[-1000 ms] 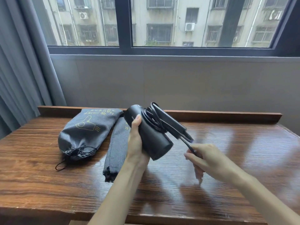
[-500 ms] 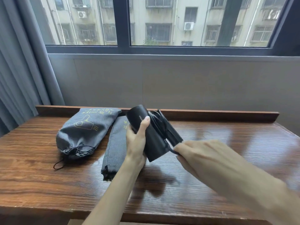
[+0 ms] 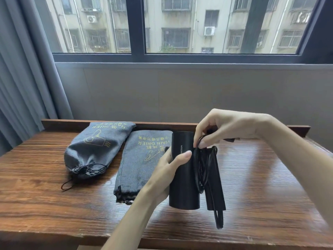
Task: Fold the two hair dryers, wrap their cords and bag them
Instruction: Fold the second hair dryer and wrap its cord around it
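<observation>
My left hand [image 3: 166,175] grips a folded black hair dryer [image 3: 182,177] by its barrel, held upright above the wooden table [image 3: 261,186]. The handle is folded down alongside the barrel, and loops of black cord [image 3: 207,170] are wound round it, one loop hanging below. My right hand [image 3: 225,128] reaches in from above and pinches the cord at the dryer's top. A full grey drawstring bag [image 3: 93,150], cinched closed, lies at the left. An empty flat grey bag [image 3: 142,161] printed "HAIR DRIER" lies beside it, partly behind my left hand.
A raised wooden lip [image 3: 72,122] runs along the table's back edge under the window wall. A grey curtain [image 3: 21,87] hangs at the left. The full bag's drawstring [image 3: 67,184] trails toward the front.
The dryer has turned from tilted to upright. My right hand has risen from the cord's low right end to the dryer's top, carrying the cord round.
</observation>
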### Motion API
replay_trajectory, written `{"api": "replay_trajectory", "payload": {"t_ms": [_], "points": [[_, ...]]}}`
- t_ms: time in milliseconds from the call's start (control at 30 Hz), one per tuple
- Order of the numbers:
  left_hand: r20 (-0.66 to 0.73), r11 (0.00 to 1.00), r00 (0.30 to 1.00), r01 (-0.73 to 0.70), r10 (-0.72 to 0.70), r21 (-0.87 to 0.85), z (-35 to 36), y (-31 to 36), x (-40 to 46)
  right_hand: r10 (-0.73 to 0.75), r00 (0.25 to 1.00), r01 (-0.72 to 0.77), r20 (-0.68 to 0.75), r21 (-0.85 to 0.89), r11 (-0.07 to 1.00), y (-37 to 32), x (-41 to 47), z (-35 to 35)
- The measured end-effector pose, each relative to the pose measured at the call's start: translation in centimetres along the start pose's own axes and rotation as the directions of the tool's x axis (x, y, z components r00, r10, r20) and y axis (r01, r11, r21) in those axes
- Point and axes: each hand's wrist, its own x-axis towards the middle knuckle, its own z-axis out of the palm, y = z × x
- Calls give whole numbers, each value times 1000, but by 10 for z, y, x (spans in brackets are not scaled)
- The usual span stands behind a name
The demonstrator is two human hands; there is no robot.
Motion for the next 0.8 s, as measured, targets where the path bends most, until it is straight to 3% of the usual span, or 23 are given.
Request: {"api": "replay_trajectory", "payload": {"t_ms": [167, 300, 500, 567, 633, 700, 800], "points": [[31, 997, 997, 67, -66, -30, -2, 0, -3, -37, 974, 116, -224, 351, 929, 41, 0, 20], [32, 987, 991, 132, -129, -94, 0, 1, -5, -38, 946, 243, -321, 629, 738, 68, 1, 46], [136, 969, 976, 193, -172, -158, 3, -7, -8, -66, 965, 256, -254, 856, 449, 87, 6, 60], [140, 961, 973, 209, -185, -181, 3, -9, -8, -30, 967, 241, -254, 865, 441, 88, 8, 61], [99, 956, 976, 210, -194, -204, 0, -11, -6, 70, 952, 224, -296, 837, 499, 85, 10, 65], [68, 952, 979, 203, -192, -230, -1, -12, -3, 166, 912, 235, -374, 811, 536, 79, 11, 74], [31, 940, 978, 206, -205, -273, 0, -13, -2, 283, 833, 303, -476, 819, 487, 68, 13, 95]]}}
